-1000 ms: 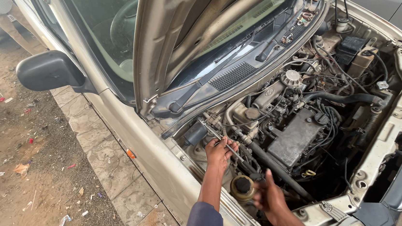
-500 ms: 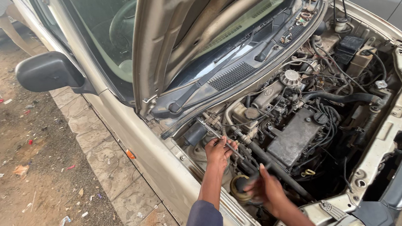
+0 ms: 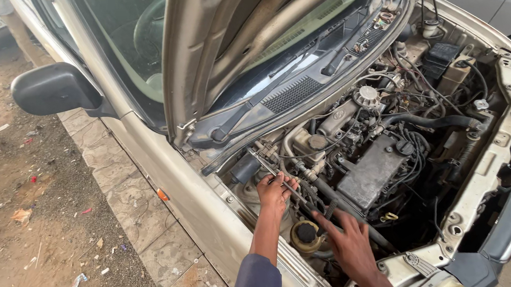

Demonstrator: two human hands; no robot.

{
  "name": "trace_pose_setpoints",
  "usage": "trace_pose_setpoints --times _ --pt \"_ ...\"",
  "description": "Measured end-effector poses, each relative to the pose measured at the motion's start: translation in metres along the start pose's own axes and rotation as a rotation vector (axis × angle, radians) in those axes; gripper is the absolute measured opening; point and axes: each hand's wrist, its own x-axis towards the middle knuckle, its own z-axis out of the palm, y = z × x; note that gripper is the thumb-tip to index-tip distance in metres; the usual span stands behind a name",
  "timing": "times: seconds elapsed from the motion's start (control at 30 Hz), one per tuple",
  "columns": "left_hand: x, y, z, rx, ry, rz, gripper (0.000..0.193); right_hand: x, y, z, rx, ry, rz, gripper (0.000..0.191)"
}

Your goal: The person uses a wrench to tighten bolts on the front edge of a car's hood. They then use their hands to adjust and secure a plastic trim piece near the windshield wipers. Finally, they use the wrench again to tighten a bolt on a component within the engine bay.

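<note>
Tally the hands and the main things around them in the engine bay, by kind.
Hands: 2, left hand and right hand
Long metal tool under the left hand: 1, metal tool
Yellowish reservoirs with black caps: 1, reservoir
Thick black hoses by the hands: 1, black hose
Raised hoods: 1, hood
Side mirrors: 1, side mirror
Total: 7

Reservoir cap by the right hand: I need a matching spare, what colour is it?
Black, on a yellowish reservoir, seen clearest in the head view.

My head camera is my only view, looking steeply down from close above the car's side into its engine bay (image 3: 393, 168).
</note>
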Motion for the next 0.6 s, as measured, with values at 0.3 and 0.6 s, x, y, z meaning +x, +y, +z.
trace_pose_setpoints --times 0.3,0.6 --pt "0.002 0.003 0.000 -0.048 -0.023 -0.012 0.013 0.012 0.008 0.019 1.403 -0.343 1.021 0.066" --pt "-0.006 0.011 0.005 -0.029 0.011 -0.014 0.012 0.007 0.005 0.015 0.553 -0.040 0.423 0.055"
